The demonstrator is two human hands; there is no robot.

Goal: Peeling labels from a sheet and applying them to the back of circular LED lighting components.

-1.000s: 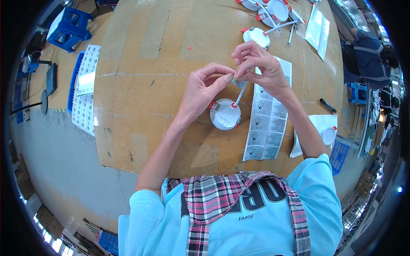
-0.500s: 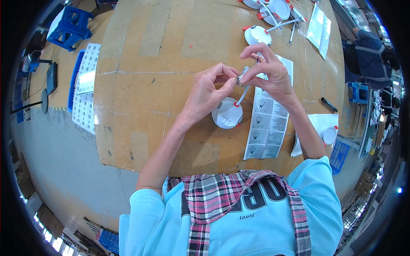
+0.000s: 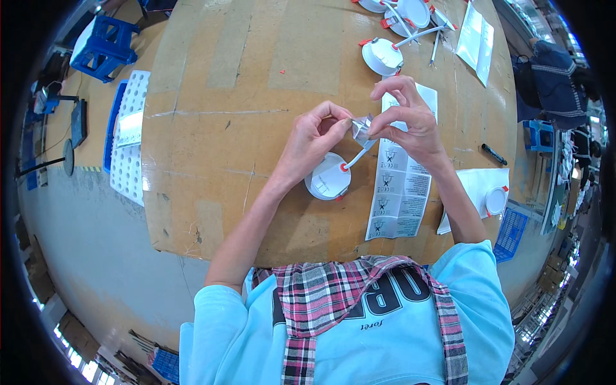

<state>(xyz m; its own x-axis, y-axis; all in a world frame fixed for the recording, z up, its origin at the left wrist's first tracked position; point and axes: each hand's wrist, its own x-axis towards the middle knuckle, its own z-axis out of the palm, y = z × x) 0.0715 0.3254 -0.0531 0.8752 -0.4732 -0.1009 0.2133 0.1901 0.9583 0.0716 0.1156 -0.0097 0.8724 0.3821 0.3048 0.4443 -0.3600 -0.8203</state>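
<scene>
Above the table, my left hand (image 3: 309, 142) and my right hand (image 3: 412, 127) pinch a small silvery label (image 3: 361, 131) between thumbs and fingers, one at each side. It sits at the upper end of a white cable (image 3: 360, 157); whether it is stuck to the cable I cannot tell. That cable leads down to a round white downlight (image 3: 328, 179) with red parts, lying on the table just below my left fingers. Beneath my right hand and wrist lies a long silvery sheet of printed labels (image 3: 402, 186).
Several more white downlights (image 3: 382, 59) with cables lie at the far right, beside a folded white sheet (image 3: 476, 43). A black marker (image 3: 493, 154) and white sheets (image 3: 465, 181) bearing another downlight (image 3: 496, 201) are to the right. A perforated white tray (image 3: 131, 160) stands left, a person (image 3: 555, 80) far right.
The silvery label has turned and shows more of its face between my fingers. The downlight below has shifted a little left and nearer, and its cable slants more.
</scene>
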